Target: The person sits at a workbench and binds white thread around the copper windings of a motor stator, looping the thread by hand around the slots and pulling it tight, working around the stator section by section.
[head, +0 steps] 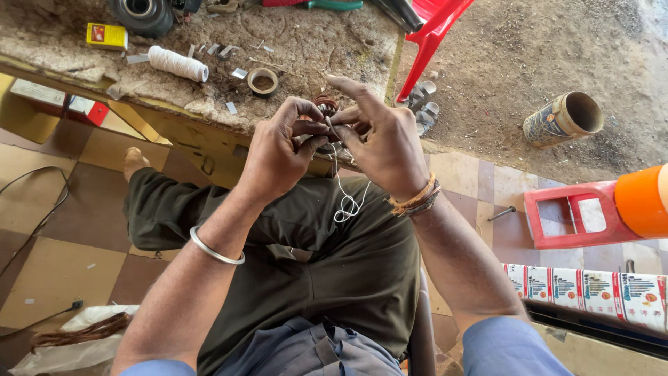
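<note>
Both my hands meet in front of me over my lap, just below a worn workbench. My left hand pinches a small coil of copper-brown wire between thumb and fingers. My right hand grips the same coil from the other side, its index finger stretched out. A thin white string hangs from the coil in loops down to my dark trousers. A metal bangle sits on my left wrist and a woven band on my right.
On the bench lie a spool of white string, a tape roll, a yellow box and a black round part. A red plastic chair, a cardboard tube, a red stool and floor cables surround me.
</note>
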The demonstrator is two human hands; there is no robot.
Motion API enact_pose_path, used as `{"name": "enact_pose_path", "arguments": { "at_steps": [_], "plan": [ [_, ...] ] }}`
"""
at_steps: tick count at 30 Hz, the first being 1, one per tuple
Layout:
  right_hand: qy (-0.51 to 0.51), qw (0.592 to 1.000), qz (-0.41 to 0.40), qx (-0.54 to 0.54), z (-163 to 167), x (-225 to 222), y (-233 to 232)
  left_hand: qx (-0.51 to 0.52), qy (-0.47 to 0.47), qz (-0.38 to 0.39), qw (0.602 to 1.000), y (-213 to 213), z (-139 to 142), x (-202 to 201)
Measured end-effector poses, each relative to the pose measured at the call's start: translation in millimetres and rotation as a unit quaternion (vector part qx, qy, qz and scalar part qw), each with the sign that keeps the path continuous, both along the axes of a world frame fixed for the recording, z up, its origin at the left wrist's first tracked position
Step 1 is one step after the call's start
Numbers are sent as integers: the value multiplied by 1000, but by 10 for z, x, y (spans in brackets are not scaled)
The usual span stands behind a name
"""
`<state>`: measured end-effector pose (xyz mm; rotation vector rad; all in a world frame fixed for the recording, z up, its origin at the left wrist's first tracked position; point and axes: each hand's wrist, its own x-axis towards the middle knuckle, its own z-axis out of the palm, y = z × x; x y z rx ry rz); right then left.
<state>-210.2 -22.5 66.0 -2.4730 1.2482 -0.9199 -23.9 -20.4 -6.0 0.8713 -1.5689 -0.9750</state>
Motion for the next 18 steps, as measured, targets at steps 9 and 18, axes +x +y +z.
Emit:
{"name": "enact_pose_path", "arguments": {
  "at_steps": [9,18],
  "plan": [
    [-19,982,-68,-176,-28,-115,123,-14,-22,9,1000,-12,35,-2],
    [-207,905,-124,-350,14,-329,547,-1,17,-24,1000,-5,44,-16]
  ]
}}
